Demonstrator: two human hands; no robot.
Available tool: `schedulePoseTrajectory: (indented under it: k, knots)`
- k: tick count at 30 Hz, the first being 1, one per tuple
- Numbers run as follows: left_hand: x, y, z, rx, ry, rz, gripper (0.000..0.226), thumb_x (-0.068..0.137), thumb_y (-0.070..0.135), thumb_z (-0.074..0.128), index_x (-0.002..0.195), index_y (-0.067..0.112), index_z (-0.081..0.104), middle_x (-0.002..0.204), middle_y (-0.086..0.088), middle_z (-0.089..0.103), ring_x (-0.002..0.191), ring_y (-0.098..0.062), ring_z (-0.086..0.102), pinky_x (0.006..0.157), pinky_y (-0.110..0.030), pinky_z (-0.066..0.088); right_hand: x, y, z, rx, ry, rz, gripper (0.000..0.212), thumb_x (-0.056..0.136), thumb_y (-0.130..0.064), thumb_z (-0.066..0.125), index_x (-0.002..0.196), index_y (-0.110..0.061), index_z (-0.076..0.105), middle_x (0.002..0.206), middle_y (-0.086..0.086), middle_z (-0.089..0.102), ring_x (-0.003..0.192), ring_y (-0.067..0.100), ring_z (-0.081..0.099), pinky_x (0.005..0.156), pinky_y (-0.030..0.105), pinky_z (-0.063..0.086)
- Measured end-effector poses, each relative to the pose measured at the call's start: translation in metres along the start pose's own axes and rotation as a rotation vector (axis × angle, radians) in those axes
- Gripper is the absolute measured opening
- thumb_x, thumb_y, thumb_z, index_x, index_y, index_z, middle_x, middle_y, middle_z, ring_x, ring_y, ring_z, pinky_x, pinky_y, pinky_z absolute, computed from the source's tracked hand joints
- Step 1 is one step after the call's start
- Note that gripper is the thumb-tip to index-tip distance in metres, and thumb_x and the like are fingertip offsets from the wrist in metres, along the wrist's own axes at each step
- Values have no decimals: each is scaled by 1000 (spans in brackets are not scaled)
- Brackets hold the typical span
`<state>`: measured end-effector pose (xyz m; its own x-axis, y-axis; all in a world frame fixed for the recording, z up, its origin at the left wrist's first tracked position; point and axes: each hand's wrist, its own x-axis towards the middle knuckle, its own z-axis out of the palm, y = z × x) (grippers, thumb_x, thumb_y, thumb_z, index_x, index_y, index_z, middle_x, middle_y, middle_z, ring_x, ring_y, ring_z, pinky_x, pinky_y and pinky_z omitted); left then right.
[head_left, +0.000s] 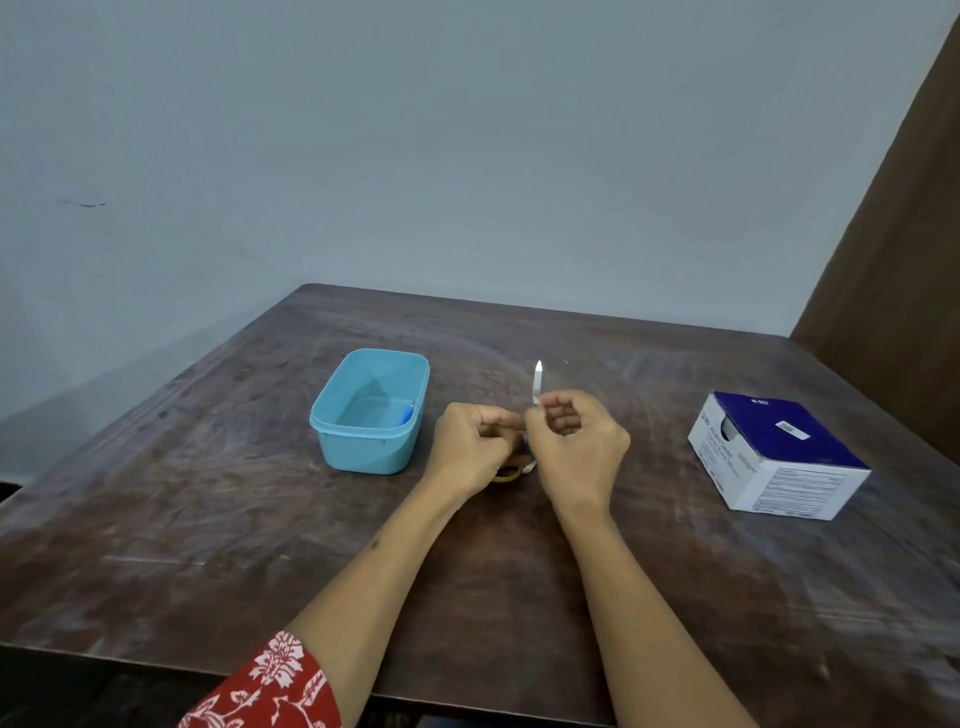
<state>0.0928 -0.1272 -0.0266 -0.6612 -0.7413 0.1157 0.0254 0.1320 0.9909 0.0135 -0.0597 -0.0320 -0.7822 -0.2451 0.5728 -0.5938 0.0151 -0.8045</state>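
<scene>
Fingers (551, 404) of R hand (576, 447) round white stick (538, 378)

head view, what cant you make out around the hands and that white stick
Head view:
- White stick: lower part hidden in the right hand.
- Left hand: curled fingers hide whether it holds anything.
- Yellowish ring: mostly under both hands.
- Box print: too small.
- Blue item in tub: too small.

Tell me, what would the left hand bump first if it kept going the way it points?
The left hand would probably meet the right hand, which pinches a thin white stick; depth is unclear.
</scene>
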Motion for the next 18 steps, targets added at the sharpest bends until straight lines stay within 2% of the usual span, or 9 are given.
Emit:
schedulePoseTrajectory:
  k: [3,7,13,15,18]
  knots:
    - [4,-2,-2,0,103,80,25,82,-10,59,94,6,73,82,-7,73,71,-10,70,69,-23,58,-1,0,1,22,-98,83,7,67,-10,74,67,-15,69,59,-6,64,54,4,59,54,15,50]
    - [8,-4,-3,-77,124,64,21,84,-5,60,101,2,70,90,-9,72,80,-16,70,74,-27,58,-3,1,1,22,-181,-2,11,71,-12,77,71,-20,70,68,-3,67,59,6,62,55,12,50]
    - [7,-4,-2,-115,41,15,22,85,-8,58,102,-1,69,95,-17,71,82,-23,71,80,-33,58,-1,5,3,-3,-118,-103,16,78,-3,71,90,-12,75,78,-3,67,65,5,63,63,13,51]
    - [8,-6,-2,-45,71,37,21,85,-5,58,100,3,71,95,-15,72,88,-24,70,84,-39,56,-2,4,2,6,-120,-82,15,75,-2,73,85,-13,75,76,-1,68,62,7,63,61,12,51]
    - [7,-4,-2,-31,132,42,22,86,-2,55,94,7,73,88,-10,73,87,-23,70,83,-39,56,-3,2,2,-6,-128,-80,12,68,-3,74,71,-14,72,66,-2,65,62,9,61,53,9,46]
